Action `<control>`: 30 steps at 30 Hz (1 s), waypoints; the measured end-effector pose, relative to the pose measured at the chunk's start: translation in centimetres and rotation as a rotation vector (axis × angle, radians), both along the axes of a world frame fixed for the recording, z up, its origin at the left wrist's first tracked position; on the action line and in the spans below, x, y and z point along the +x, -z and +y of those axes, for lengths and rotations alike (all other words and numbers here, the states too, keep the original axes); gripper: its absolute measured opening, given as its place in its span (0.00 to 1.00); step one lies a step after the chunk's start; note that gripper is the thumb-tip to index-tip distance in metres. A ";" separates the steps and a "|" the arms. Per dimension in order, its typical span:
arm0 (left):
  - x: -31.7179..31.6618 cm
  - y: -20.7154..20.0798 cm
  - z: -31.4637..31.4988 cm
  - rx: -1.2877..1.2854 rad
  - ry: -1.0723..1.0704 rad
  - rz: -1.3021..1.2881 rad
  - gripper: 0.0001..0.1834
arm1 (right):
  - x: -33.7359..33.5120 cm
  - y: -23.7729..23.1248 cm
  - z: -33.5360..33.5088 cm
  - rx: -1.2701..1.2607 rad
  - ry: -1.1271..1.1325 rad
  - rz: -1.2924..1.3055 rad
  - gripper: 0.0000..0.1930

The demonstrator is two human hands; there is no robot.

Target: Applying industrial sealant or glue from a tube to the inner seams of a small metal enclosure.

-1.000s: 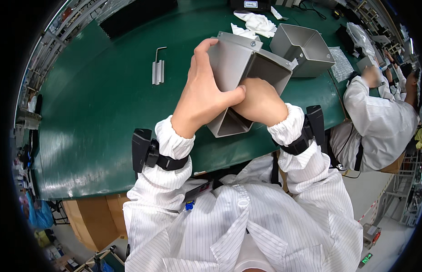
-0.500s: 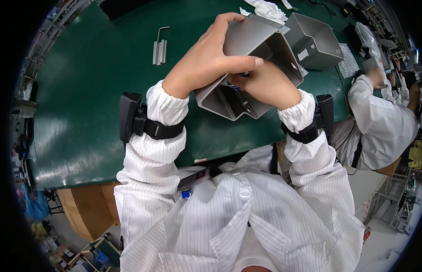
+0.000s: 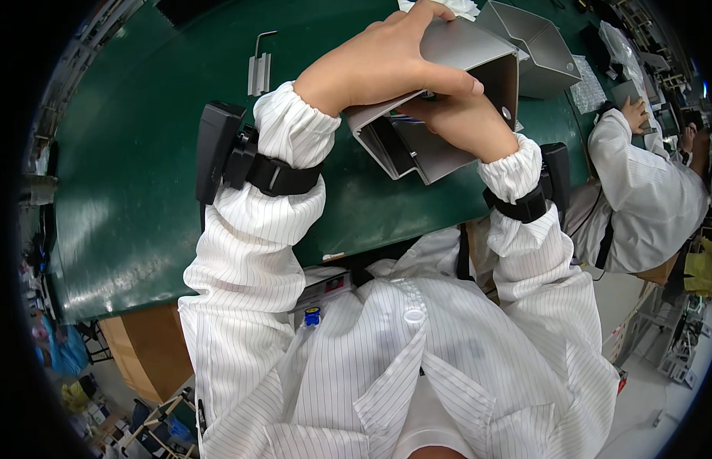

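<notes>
A grey sheet-metal housing (image 3: 469, 44), open at the side facing me, is tilted above the green bench. My left hand (image 3: 379, 65) is closed over its top, fingers across the far edge and thumb stretched along the near edge. Inside the opening is my right hand (image 3: 472, 126); its fingertips are hidden by the metal and by my left thumb. A dark strip (image 3: 398, 145) and a bit of something coloured show within the housing, near the right fingers. What the right fingers grip, if anything, cannot be made out.
A second grey metal housing (image 3: 551, 65) stands at the far right. On the green bench (image 3: 141, 191) to the left lie an L-shaped hex key (image 3: 257, 44) and a small ribbed metal piece (image 3: 259, 76). Bubble wrap (image 3: 588, 86) lies near a co-worker in a white sleeve (image 3: 639, 168).
Both hands and the housing have shifted slightly right and away from me. The housing has turned a little, with its opening now facing more to the right.
</notes>
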State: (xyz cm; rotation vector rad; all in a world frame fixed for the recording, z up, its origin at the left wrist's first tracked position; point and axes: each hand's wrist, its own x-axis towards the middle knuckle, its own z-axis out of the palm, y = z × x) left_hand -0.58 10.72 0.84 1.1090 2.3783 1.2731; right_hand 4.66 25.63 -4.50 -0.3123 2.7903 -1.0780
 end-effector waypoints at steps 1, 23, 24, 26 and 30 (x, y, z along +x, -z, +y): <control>-0.1 -0.1 0.3 -0.020 0.014 -0.007 0.51 | -0.2 0.9 0.3 -0.081 0.003 0.048 0.15; 0.2 -1.0 2.6 -0.171 0.078 0.035 0.49 | 0.3 1.2 1.4 -0.222 0.055 0.135 0.14; 0.2 -1.0 2.7 -0.179 0.078 0.048 0.49 | 0.3 1.2 1.4 -0.224 0.058 0.135 0.14; 0.3 -0.9 2.8 -0.189 0.081 0.060 0.49 | 0.4 1.2 1.6 -0.257 0.054 0.122 0.15; 0.3 -1.2 3.1 -0.190 0.096 0.059 0.49 | 0.5 1.4 1.7 -0.300 0.063 0.077 0.16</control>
